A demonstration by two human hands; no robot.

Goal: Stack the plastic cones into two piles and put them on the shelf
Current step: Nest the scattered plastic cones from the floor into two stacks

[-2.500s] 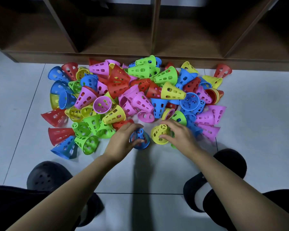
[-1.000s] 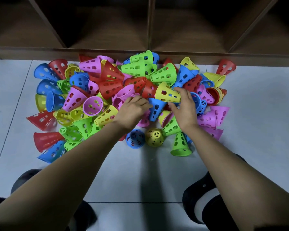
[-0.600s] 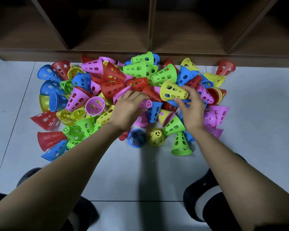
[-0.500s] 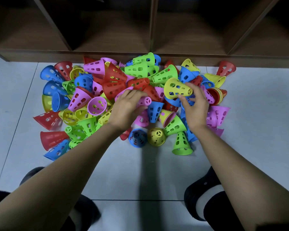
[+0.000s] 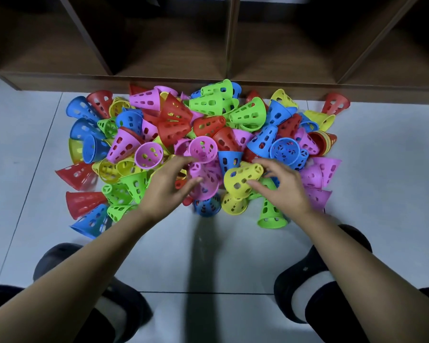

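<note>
Left hand grips pink cone, right hand yellow.

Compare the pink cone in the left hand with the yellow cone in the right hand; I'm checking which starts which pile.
Colour: the pink cone against the yellow cone.
Hand: the left hand holds the pink cone; the right hand pinches the yellow cone.
Pose: the yellow cone leans its narrow end rightward; the pink cone is blurred and looks nearer upright.
Both are perforated, alike in shape, and held above the pile.

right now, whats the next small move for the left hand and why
Likely lower the pink cone that the left hand holds onto the blue cone standing on the floor just below it: that would start one pile.
</note>
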